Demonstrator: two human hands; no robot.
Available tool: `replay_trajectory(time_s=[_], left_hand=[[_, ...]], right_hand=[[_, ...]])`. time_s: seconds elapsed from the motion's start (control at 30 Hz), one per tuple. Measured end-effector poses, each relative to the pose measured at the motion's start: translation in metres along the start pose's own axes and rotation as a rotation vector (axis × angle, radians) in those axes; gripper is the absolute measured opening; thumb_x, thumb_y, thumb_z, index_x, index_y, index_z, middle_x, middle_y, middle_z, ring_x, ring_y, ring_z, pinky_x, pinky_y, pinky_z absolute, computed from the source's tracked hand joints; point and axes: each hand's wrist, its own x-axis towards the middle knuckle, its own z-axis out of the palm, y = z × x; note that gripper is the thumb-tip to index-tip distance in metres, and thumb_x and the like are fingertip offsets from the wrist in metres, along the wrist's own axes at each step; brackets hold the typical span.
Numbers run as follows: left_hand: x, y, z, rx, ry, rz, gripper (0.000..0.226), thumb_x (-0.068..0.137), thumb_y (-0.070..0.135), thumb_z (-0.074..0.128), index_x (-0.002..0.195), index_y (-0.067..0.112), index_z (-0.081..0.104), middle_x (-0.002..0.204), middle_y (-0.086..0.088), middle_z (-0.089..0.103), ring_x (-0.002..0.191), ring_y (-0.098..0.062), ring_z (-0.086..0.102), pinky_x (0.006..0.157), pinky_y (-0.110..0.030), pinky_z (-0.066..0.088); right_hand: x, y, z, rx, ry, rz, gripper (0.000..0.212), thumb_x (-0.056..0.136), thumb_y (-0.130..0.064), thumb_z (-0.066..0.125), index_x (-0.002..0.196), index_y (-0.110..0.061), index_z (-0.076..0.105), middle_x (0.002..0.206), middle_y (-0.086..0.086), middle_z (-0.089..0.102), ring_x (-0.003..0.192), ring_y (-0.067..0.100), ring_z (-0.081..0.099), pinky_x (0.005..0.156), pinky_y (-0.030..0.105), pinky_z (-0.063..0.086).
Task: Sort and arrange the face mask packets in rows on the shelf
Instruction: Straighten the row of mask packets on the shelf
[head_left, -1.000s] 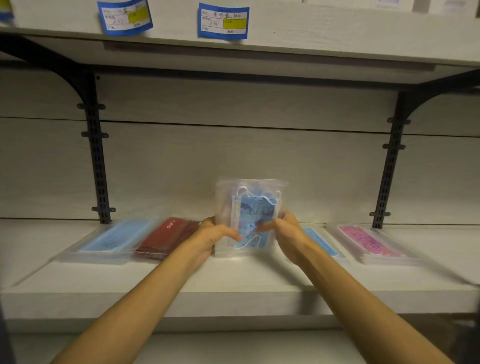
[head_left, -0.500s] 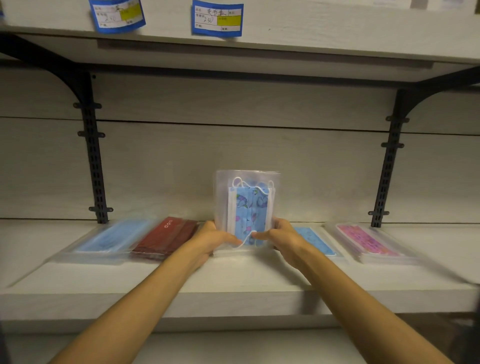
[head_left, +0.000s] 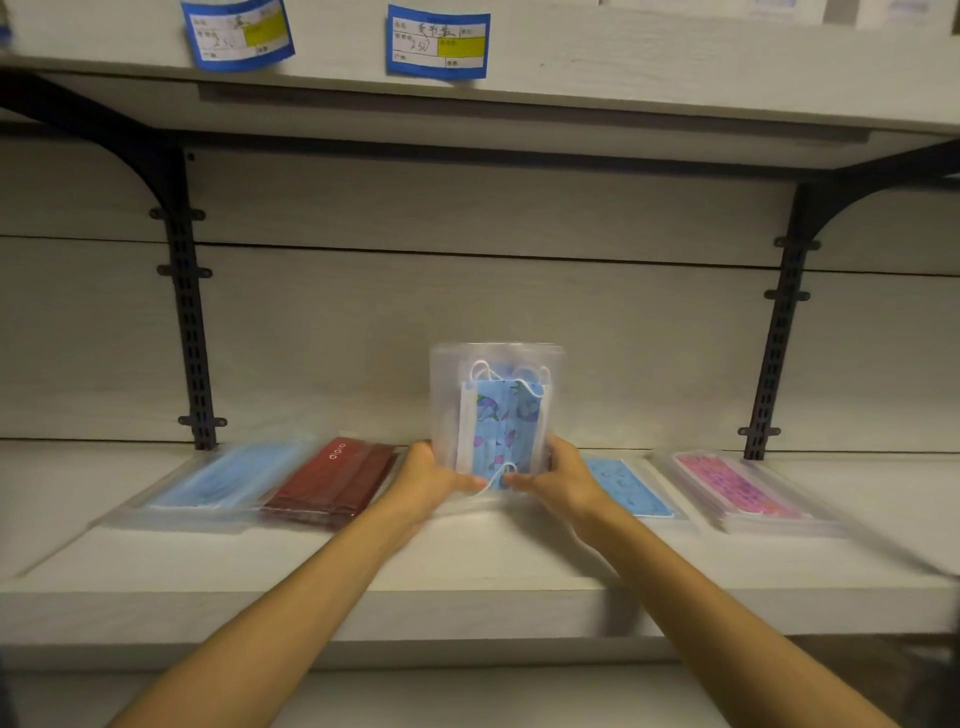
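Setting: a pale wooden shelf against a matching back wall, carried on black brackets; an upper board holds two blue price labels.
Row so far: four packets lie flat along the back of the shelf: a plain blue packet, a dark red packet just beside it, then a gap, then a blue printed packet and a pink packet.
Packet in hand: a clear packet of blue flowered masks stands upright on its lower edge in that gap, likely so the stack inside squares up before it is laid down.
Left hand: fingers curled round the packet's lower left corner, thumb on the front.
Right hand: mirrors it at the lower right corner; gripping low on both sides probably steadies the floppy plastic.
Why here: the gap sits beside the other blue print, so like seems to go with like.
Next, as a guess: tip it flat, in line with its neighbours.
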Motion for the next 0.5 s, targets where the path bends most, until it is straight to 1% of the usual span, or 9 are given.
replay_trajectory(time_s=[0.03, 0.1, 0.2, 0.23, 0.33, 0.4, 0.43, 0.47, 0.5], left_hand=[[-0.0014, 0.0017, 0.0018, -0.006, 0.022, 0.031, 0.057, 0.055, -0.002, 0.091, 0.107, 0.006, 0.07, 0.098, -0.008, 0.076, 0.089, -0.022, 0.074, 0.084, -0.035, 0.058], [-0.003, 0.0026, 0.0043, -0.002, 0.018, 0.062, 0.055, 0.058, -0.004, 0.09, 0.108, 0.006, 0.071, 0.1, -0.008, 0.076, 0.09, -0.021, 0.074, 0.083, -0.033, 0.058], [-0.0056, 0.0025, 0.0031, 0.034, -0.048, 0.058, 0.054, 0.061, -0.003, 0.089, 0.11, 0.013, 0.07, 0.1, -0.003, 0.075, 0.089, -0.013, 0.073, 0.071, -0.017, 0.055], [-0.0073, 0.0033, 0.0019, 0.036, -0.062, 0.052, 0.054, 0.061, -0.002, 0.089, 0.109, 0.014, 0.07, 0.099, -0.001, 0.076, 0.088, -0.011, 0.072, 0.068, -0.015, 0.054], [-0.0094, 0.0049, -0.0009, 0.038, -0.064, 0.034, 0.056, 0.061, -0.005, 0.088, 0.111, 0.014, 0.069, 0.099, -0.001, 0.075, 0.088, -0.01, 0.071, 0.066, -0.015, 0.052], [-0.0098, 0.005, -0.0007, 0.038, -0.068, 0.028, 0.055, 0.064, -0.009, 0.084, 0.112, 0.013, 0.068, 0.098, -0.001, 0.074, 0.085, -0.006, 0.07, 0.061, -0.01, 0.051], [-0.0097, 0.0049, -0.0005, 0.046, -0.065, 0.022, 0.054, 0.064, -0.01, 0.084, 0.112, 0.011, 0.068, 0.099, -0.002, 0.074, 0.084, -0.006, 0.069, 0.061, -0.01, 0.051], [-0.0086, 0.0048, -0.0002, 0.054, -0.063, 0.015, 0.055, 0.063, -0.009, 0.084, 0.113, 0.009, 0.069, 0.1, -0.003, 0.075, 0.085, -0.008, 0.07, 0.064, -0.012, 0.053], [-0.0073, 0.0047, -0.0002, 0.061, -0.059, 0.002, 0.059, 0.06, -0.005, 0.087, 0.114, 0.008, 0.069, 0.101, -0.004, 0.075, 0.087, -0.012, 0.072, 0.07, -0.017, 0.056]], right_hand=[[0.0, -0.0002, 0.0009, -0.016, 0.01, -0.024, 0.051, 0.075, -0.007, 0.083, 0.12, -0.016, 0.062, 0.11, 0.001, 0.074, 0.097, 0.015, 0.072, 0.087, 0.039, 0.059], [-0.0004, 0.0011, 0.0024, -0.037, 0.022, -0.052, 0.05, 0.074, -0.01, 0.083, 0.119, -0.018, 0.063, 0.109, -0.002, 0.074, 0.097, 0.015, 0.072, 0.089, 0.043, 0.058], [-0.0025, 0.0019, 0.0023, -0.071, 0.007, -0.066, 0.045, 0.077, -0.007, 0.081, 0.113, -0.024, 0.061, 0.109, -0.003, 0.073, 0.096, 0.013, 0.071, 0.088, 0.039, 0.059], [-0.0027, 0.0024, 0.0019, -0.07, 0.005, -0.067, 0.046, 0.077, -0.006, 0.081, 0.114, -0.025, 0.06, 0.11, -0.002, 0.073, 0.097, 0.014, 0.071, 0.088, 0.039, 0.059], [-0.0013, 0.0035, 0.0019, -0.081, 0.007, -0.061, 0.052, 0.075, -0.007, 0.083, 0.12, -0.02, 0.06, 0.113, 0.001, 0.072, 0.1, 0.017, 0.071, 0.09, 0.042, 0.058], [-0.0009, 0.0039, 0.0021, -0.099, -0.004, -0.05, 0.052, 0.076, -0.01, 0.083, 0.122, -0.018, 0.06, 0.114, 0.001, 0.072, 0.102, 0.018, 0.07, 0.091, 0.044, 0.058], [-0.0002, 0.004, 0.0017, -0.104, -0.011, -0.037, 0.053, 0.076, -0.011, 0.083, 0.124, -0.017, 0.06, 0.114, 0.001, 0.072, 0.102, 0.018, 0.07, 0.091, 0.043, 0.058], [0.0, 0.0029, 0.001, -0.109, -0.016, -0.022, 0.054, 0.077, -0.011, 0.083, 0.126, -0.015, 0.06, 0.115, 0.001, 0.072, 0.101, 0.017, 0.07, 0.089, 0.041, 0.058], [0.0007, 0.0015, -0.0002, -0.112, -0.022, -0.005, 0.054, 0.077, -0.01, 0.082, 0.126, -0.014, 0.059, 0.115, 0.002, 0.072, 0.099, 0.017, 0.07, 0.086, 0.037, 0.06]])
